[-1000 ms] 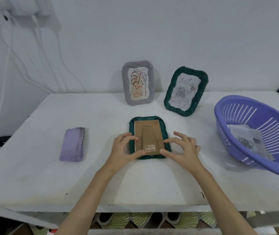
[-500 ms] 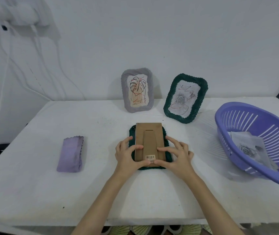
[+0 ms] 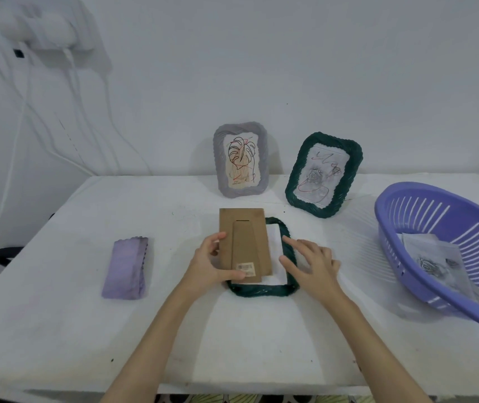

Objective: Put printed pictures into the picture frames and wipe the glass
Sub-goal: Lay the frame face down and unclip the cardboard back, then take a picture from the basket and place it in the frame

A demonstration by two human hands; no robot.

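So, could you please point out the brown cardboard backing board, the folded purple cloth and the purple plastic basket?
Brown cardboard backing board (image 3: 244, 228), head view: its upper part.
Folded purple cloth (image 3: 126, 267), head view: its middle.
Purple plastic basket (image 3: 424, 190), head view: its far rim.

Both bare forearms reaching in from bottom edge, converging toward table centre. Left hand (image 3: 213, 264) gripping the cardboard backing board (image 3: 245, 245) at its lower left: thumb (image 3: 233, 275) laid across the near face by the barcode sticker, index fingertip curled onto the left edge higher up, other fingers hidden behind. Wrist straight, palm turned inward. Right hand (image 3: 311, 264) palm down, fingers spread and only slightly bent, index finger extended forward-left, fingertips resting on the right rail of the dark green frame (image 3: 287, 248), thumb pointing left toward the board. Nothing pinched on the right. Hands near each other, not touching.
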